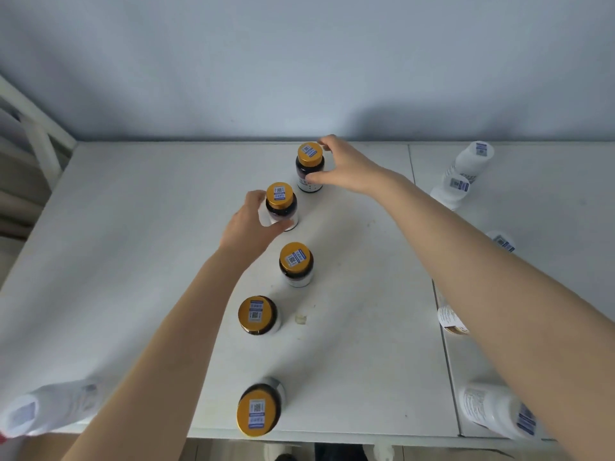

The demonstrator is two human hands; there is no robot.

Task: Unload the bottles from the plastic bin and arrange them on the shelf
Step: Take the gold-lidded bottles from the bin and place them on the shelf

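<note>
Several dark bottles with gold caps stand in a line down the middle of the white shelf top (139, 247). My right hand (346, 166) is wrapped around the farthest bottle (309, 168), thumb on its front, fingers behind the cap. My left hand (248, 224) grips the second bottle (281, 206) from its left side. Three more gold-capped bottles stand nearer me: one in the middle (296, 264), one below it (258, 315), and one at the front edge (259, 409). No plastic bin is in view.
White bottles stand on the right panel: two at the back (474, 158) (452, 189), one partly behind my right arm (502, 241), one at the front right (496, 410). Another white bottle (43, 410) sits at the front left corner. A white frame (36, 128) rises at left.
</note>
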